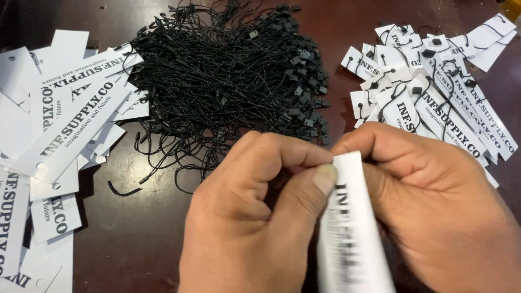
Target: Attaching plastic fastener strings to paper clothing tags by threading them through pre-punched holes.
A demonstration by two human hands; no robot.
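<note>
- The dark wooden table (135, 239) runs under everything; its barest stretch lies low on the left, between the loose tags and the hands.
- A big tangled heap of black string loops (228, 81) sits at the top centre, its lower strands trailing towards the hands.
- Loose white paper tags (59, 135) with black print fan across the left side and run off the left and bottom edges.
- A pile of tags already strung with black loops (429, 92) fills the upper right, just behind the right hand.
- The right hand (439, 217) is curled, fingers pinching the top of the tag.
- The left hand (255, 217) is closed too, thumb pressed against the tag's upper edge.
- The held white tag (350, 228) stands between both hands, blurred and running off the bottom edge.
</note>
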